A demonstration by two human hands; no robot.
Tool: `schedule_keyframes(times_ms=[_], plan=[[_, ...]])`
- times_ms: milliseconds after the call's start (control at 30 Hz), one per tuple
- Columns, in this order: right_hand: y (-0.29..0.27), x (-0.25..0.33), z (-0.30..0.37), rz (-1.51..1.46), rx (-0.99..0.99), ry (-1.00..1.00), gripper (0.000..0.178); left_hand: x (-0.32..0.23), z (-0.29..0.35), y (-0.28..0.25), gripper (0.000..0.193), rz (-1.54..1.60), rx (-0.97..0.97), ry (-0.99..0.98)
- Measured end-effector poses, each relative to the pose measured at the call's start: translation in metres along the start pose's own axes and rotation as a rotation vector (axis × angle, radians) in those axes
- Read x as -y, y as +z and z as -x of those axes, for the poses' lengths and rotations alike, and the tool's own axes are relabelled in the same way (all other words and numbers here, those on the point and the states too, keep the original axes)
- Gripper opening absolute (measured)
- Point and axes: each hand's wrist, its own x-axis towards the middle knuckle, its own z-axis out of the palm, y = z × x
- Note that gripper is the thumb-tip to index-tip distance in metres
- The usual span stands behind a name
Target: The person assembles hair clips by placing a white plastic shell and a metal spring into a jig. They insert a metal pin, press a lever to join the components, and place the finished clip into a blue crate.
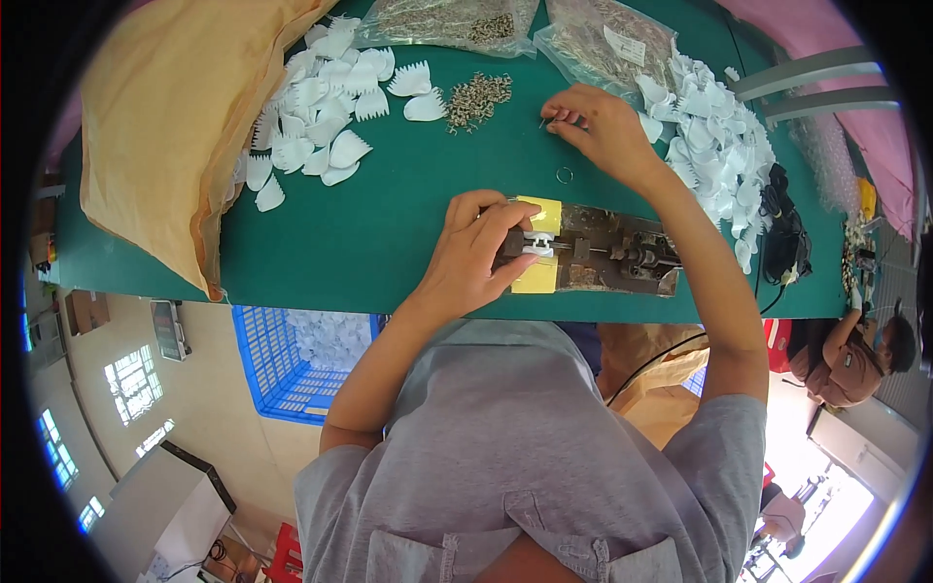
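My left hand is closed on a small white plastic piece at the left end of a dark metal jig. Thumb and index finger press it from both sides, between yellow pads. My right hand is raised beyond the jig, its fingertips pinching a tiny thin metal piece whose shape I cannot make out. To the left of that hand lies a pile of small metal springs. A thin metal ring rests on the green table between the right hand and the jig.
White toothed plastic pieces are heaped at the left and more at the right. A large tan sack stands far left. Clear bags lie at the back, black cable at the right. Below the table sits a blue crate.
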Motion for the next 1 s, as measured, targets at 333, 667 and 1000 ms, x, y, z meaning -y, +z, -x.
schedule_keyframes(times_ms=[333,667,1000], plan=[[0.007,-0.007,-0.010,0.288,0.189,-0.298,0.010,0.001,-0.001,0.001,0.060,0.013,-0.027,0.016],[-0.014,0.076,0.094,-0.108,0.042,-0.291,0.021,-0.002,-0.002,0.000,0.061,0.059,-0.014,-0.039],[-0.017,0.080,0.099,-0.319,-0.018,0.022,0.025,0.003,-0.001,0.002,0.067,0.111,-0.013,-0.030]])
